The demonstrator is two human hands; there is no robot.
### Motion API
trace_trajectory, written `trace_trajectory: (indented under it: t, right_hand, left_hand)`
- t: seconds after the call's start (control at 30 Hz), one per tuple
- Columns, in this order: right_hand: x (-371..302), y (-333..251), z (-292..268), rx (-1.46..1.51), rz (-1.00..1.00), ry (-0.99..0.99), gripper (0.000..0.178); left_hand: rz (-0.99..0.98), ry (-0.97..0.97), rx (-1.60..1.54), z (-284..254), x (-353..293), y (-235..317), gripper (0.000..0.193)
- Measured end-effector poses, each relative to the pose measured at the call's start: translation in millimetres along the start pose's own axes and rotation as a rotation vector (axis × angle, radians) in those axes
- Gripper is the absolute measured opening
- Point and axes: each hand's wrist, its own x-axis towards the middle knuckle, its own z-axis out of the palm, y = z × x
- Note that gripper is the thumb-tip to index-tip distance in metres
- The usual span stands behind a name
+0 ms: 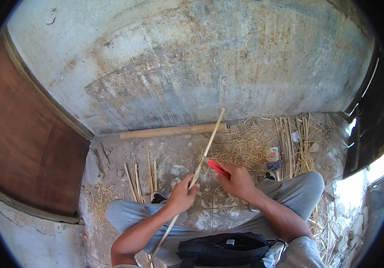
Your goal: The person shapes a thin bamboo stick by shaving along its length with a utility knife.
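Note:
A long, thin bamboo strip slants up and away from my lap, its far end near the base of the wall. Around its middle my left hand is closed, with the lower length running down past my forearm. My right hand grips a red utility knife. The knife's blade touches or nearly touches the strip, a little beyond my left hand; the exact contact is too small to tell.
A thick bamboo pole lies along the wall. Shavings cover the floor. Split strips lie at left and right, near a small box. A black bag rests at my waist; a brown door stands left.

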Motion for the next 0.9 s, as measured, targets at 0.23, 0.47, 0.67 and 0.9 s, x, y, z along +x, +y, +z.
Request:
trace_trajectory:
  t: [0.23, 0.47, 0.67, 0.9]
  right_hand:
    - [3, 4, 19, -0.124, -0.090, 0.054, 0.032]
    - [-1, 4, 24, -0.166, -0.146, 0.053, 0.027]
    - [1, 4, 20, -0.198, -0.208, 0.061, 0.027]
    - [8, 13, 15, -0.223, -0.231, 0.235, 0.027]
  left_hand:
    - [-0.111, -0.076, 0.006, 6, 8, -21, 0.029]
    - [-0.101, -0.129, -0.046, 9, 5, -9, 0.031]
    - [-0.071, -0.113, 0.004, 7, 0, -2, 0.030]
    - [-0.047, -0.129, 0.039, 2, -7, 13, 0.031]
